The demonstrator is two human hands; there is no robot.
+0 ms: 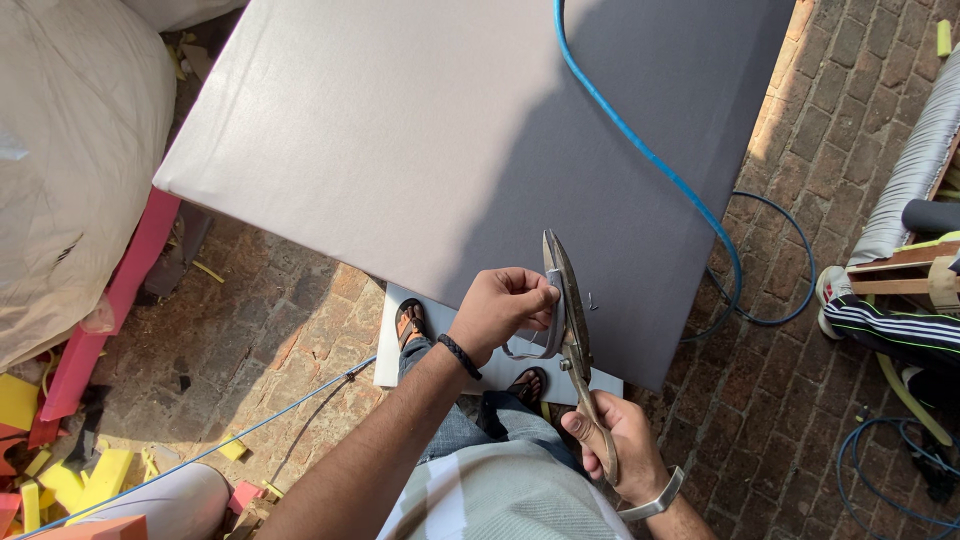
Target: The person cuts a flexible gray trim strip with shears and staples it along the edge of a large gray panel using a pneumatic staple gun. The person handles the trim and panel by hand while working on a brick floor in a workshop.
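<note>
My left hand (pixel 503 308) pinches a narrow grey strip (pixel 540 345) that loops down from the near edge of a large grey fabric-covered panel (pixel 420 140). My right hand (pixel 612 438) grips the handles of long metal scissors (pixel 566 300), whose blades point up along the strip at the panel's edge. A black band circles my left wrist and a metal bracelet my right. My sandalled feet (pixel 412 322) stand on a pale sheet under the panel.
A blue hose (pixel 640 150) crosses the panel and coils on the brick floor (pixel 280 330) at right. Another person's striped trouser leg (pixel 890 325) and shoe are at right. Yellow and pink foam scraps (pixel 60 470) and a white sack (pixel 70 170) lie at left.
</note>
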